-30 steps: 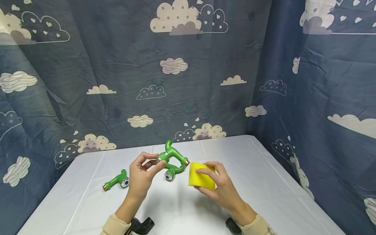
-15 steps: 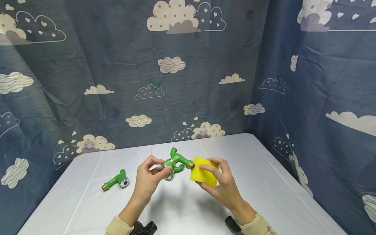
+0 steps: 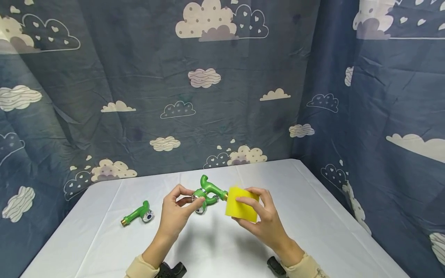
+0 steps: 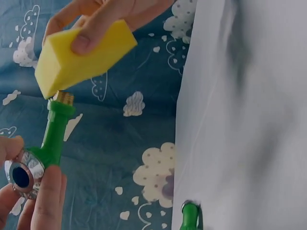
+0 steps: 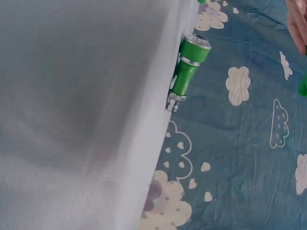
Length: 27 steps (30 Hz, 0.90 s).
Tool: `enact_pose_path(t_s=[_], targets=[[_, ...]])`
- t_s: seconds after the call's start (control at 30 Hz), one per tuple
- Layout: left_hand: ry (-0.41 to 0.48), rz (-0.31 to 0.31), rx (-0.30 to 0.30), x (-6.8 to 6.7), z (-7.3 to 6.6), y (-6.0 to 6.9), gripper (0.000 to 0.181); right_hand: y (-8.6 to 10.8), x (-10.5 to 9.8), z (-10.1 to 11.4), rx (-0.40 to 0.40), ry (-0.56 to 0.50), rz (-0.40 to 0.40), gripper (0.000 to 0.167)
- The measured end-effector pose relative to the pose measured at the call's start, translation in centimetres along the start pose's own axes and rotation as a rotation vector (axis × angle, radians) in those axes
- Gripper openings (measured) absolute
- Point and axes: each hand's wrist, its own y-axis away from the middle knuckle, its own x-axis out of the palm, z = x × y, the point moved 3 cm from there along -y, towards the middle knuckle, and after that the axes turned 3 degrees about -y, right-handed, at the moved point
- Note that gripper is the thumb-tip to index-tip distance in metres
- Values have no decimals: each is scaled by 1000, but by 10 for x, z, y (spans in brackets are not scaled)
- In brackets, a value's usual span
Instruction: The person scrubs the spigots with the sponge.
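Observation:
My left hand [image 3: 174, 214] pinches a green tap [image 3: 213, 188] by its chrome-rimmed knob, above the table. The tap's brass threaded end points right, to the edge of a yellow sponge [image 3: 239, 208]. In the left wrist view, a lower corner of the sponge [image 4: 81, 57] meets the brass thread [image 4: 64, 97], apparently touching it. Thumb and fingers of my right hand [image 3: 265, 218] grip the sponge, tilted, from the right side. The right wrist view shows neither the sponge nor the right hand.
A second green tap [image 3: 211, 200] lies on the white table behind the held one, partly hidden. Another green tap [image 3: 137, 213] lies to the left. Dark cloud-patterned cloth [image 3: 229, 116] hangs behind and beside the table [image 3: 323, 231].
My left hand has brought the tap right and slightly down, up to the sponge. The sponge has tilted and shifted slightly right. Both hands keep their hold.

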Motion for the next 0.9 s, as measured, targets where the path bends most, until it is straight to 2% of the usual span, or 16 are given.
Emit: enact_pose_path(t_s=[0.1, 0.17, 0.23, 0.37, 0.43, 0.53, 0.57, 0.63, 0.73, 0.83, 0.9], targets=[[58, 62, -44, -1, 2, 1, 31, -1, 4, 2, -27, -1, 3, 47], [104, 67, -75, -7, 2, 2, 29, -4, 9, 3, -12, -17, 0, 52], [149, 51, -102, -15, 3, 3, 25, -7, 14, 5, 19, -45, -21, 59], [236, -21, -118, -28, 4, 4, 18, -10, 16, 7, 100, -104, -98, 63], [285, -48, -131, -27, 6, 3, 16, -9, 13, 8, 111, -126, -128, 62], [341, -58, -186, -18, 10, 4, 14, -5, 11, 10, 80, -137, -107, 52], [356, -41, -214, -13, 12, 5, 12, -4, 11, 10, 63, -138, -90, 49], [378, 29, -271, -1, 14, 8, 8, -1, 11, 11, 27, -135, -64, 45], [390, 202, -328, 18, 16, 16, 24, 1, 10, 9, 1, -141, -53, 47], [380, 361, -328, 32, 15, 20, 38, 0, 6, 6, -8, -150, -73, 48], [369, 431, -303, 37, 15, 22, 42, 1, 3, 5, -18, -155, -84, 47]])
